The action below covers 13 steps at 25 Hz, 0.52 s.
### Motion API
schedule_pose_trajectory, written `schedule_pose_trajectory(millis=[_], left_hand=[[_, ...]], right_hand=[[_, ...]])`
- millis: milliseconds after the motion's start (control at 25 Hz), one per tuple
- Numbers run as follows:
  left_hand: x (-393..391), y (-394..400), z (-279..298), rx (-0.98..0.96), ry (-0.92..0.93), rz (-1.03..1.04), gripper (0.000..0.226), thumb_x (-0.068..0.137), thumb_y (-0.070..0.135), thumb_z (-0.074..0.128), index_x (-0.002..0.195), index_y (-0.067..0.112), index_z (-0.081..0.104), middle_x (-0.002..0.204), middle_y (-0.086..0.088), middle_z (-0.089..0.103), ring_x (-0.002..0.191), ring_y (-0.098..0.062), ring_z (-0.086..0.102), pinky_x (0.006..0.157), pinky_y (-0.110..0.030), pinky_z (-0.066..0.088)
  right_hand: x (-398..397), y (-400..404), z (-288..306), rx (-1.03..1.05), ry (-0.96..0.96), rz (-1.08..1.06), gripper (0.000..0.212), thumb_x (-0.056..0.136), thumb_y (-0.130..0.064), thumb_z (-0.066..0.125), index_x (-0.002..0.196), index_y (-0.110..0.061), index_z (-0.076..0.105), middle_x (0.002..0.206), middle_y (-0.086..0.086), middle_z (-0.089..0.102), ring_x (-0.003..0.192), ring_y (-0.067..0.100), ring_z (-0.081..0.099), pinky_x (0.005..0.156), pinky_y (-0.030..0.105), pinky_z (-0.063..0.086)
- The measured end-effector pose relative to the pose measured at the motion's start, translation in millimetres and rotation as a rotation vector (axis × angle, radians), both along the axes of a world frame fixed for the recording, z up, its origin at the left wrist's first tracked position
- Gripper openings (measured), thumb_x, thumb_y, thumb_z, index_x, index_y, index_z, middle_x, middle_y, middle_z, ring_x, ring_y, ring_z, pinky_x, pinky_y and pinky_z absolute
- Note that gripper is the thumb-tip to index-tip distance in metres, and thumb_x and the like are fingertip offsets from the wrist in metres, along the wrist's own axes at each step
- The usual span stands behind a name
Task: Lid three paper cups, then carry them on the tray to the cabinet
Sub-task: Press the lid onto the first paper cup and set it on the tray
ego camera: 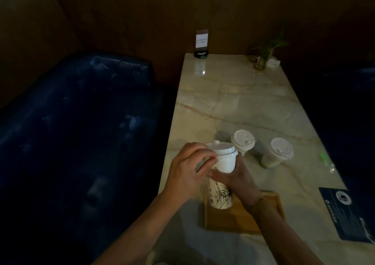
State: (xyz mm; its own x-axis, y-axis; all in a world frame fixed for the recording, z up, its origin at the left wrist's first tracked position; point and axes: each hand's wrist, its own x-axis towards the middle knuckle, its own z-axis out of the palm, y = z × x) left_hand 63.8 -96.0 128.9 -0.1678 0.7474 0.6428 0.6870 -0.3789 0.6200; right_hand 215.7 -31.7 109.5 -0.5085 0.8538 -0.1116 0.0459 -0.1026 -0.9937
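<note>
A tall white paper cup (221, 195) with a dark drawing on its side is held above the left end of a wooden tray (269, 210). My right hand (241, 179) wraps the cup's middle from the right. My left hand (188, 173) has its fingertips on the rim of the white lid (223, 149) that sits on top of this cup. Two more paper cups stand on the marble table beyond, each with a white lid: one (243, 141) just behind the held cup, the other (278, 153) further right.
The marble table (243, 102) runs away from me, with a card stand (202, 43) and a small plant in a glass (261, 60) at its far end. A dark leaflet (343, 210) lies at the right edge. A dark blue padded seat (81, 122) flanks the left.
</note>
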Motion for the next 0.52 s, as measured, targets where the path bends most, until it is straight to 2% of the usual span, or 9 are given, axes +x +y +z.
schedule_pose_trajectory(millis=[80, 160, 240, 400, 520], left_hand=[[4, 4, 2, 0.02, 0.045, 0.025, 0.012, 0.086, 0.016, 0.073, 0.092, 0.005, 0.073, 0.096, -0.005, 0.067, 0.091, -0.018, 0.064, 0.081, -0.035, 0.056], [5, 5, 6, 0.028, 0.082, 0.047, 0.012, 0.086, 0.015, 0.073, 0.091, 0.005, 0.074, 0.096, -0.007, 0.068, 0.091, -0.019, 0.065, 0.08, -0.037, 0.056], [6, 4, 11, 0.048, 0.088, 0.048, 0.011, 0.086, 0.015, 0.074, 0.093, 0.006, 0.074, 0.097, -0.007, 0.067, 0.091, -0.019, 0.066, 0.081, -0.036, 0.057], [5, -1, 24, 0.101, 0.082, 0.03, 0.014, 0.087, 0.018, 0.074, 0.095, 0.006, 0.074, 0.098, -0.007, 0.067, 0.092, -0.018, 0.066, 0.084, -0.029, 0.056], [2, -9, 29, 0.072, 0.025, -0.016, 0.015, 0.087, 0.018, 0.074, 0.097, 0.007, 0.074, 0.101, -0.005, 0.067, 0.095, -0.013, 0.065, 0.087, -0.024, 0.054]], right_hand=[[-5, 3, 1, 0.084, -0.053, -0.079, 0.078, 0.063, -0.016, 0.091, 0.128, -0.012, 0.049, 0.114, 0.004, 0.07, 0.101, 0.016, 0.069, 0.077, 0.027, 0.057], [-7, 0, 3, 0.134, -0.11, -0.196, 0.083, 0.056, -0.03, 0.091, 0.125, -0.018, 0.046, 0.109, -0.005, 0.069, 0.094, 0.003, 0.069, 0.075, 0.027, 0.056], [-7, -4, 7, 0.183, -0.134, -0.261, 0.085, 0.052, -0.042, 0.088, 0.122, -0.024, 0.045, 0.106, -0.012, 0.067, 0.092, -0.002, 0.067, 0.074, 0.026, 0.055], [2, -11, 19, 0.206, -0.018, -0.228, 0.084, 0.055, -0.05, 0.087, 0.126, -0.028, 0.048, 0.115, -0.006, 0.068, 0.1, 0.008, 0.068, 0.075, 0.026, 0.058], [10, -15, 31, 0.165, 0.049, -0.16, 0.082, 0.056, -0.051, 0.088, 0.126, -0.029, 0.05, 0.115, -0.003, 0.069, 0.099, 0.014, 0.07, 0.073, 0.027, 0.06]])
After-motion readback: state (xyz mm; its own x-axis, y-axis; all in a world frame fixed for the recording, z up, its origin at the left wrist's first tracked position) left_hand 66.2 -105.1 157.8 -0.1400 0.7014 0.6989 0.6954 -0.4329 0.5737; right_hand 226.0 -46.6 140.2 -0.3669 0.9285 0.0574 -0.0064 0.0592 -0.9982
